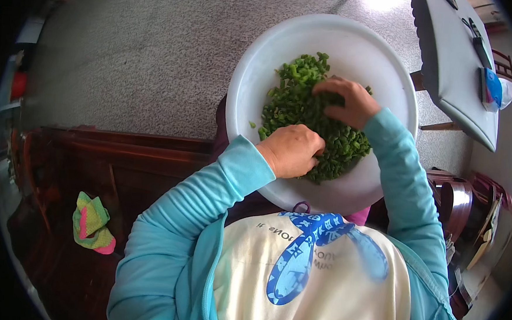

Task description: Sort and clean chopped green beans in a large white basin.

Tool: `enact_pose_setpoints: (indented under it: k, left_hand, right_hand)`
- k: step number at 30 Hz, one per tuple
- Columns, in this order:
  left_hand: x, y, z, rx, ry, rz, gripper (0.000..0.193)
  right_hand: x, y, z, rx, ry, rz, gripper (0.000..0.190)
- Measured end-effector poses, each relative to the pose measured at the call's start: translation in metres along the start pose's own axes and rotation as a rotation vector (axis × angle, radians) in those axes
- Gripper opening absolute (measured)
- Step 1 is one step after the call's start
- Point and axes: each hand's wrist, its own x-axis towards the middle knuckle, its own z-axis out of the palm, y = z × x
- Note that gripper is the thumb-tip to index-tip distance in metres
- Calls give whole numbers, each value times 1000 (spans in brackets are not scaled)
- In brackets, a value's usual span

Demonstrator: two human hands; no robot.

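A large white plastic basin [262,55] rests on the lap, holding a heap of chopped green vegetable pieces [305,68]. At the near left of the heap, my left hand [294,150] has its fingers curled down into the pieces, and its fingertips are hidden. Over the right side of the heap is my right hand [352,100], palm down with thumb and fingers apart. Its fingertips touch or hover just above the greens. One small piece [252,124] clings to the basin's left wall.
A dark red wooden bench [150,171] runs along the left, with a green, yellow and pink knitted item [90,222] on it. At the upper right stands a covered table [455,62] bearing a blue packet [491,88]. Speckled floor [156,57] lies beyond the basin.
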Motion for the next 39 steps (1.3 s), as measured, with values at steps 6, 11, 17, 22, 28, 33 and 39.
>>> enact_pose_setpoints:
  k: [6,11,17,22,28,33,39]
  left_hand:
    - [-1,3,-4,-71,-51,-24,15]
    - [1,-3,0,-112,73,-14,15]
    - [2,-4,-2,-201,241,-144,12]
    - [6,-1,-3,-342,432,-114,13]
    - [7,4,-4,-383,483,92,17]
    - [8,0,2,-243,457,110,11]
    - [6,0,1,-178,384,89,10]
  right_hand:
    - [-65,-28,-17,-1,44,-135,36]
    - [-85,-22,-13,206,246,101,27]
    - [-75,-21,-16,625,489,232,18]
    - [-70,-25,-1,1042,432,201,11]
    - [-64,-35,18,1177,318,293,11]
    - [-64,-41,25,1282,245,418,11]
    - [-62,-53,38,1046,369,431,11]
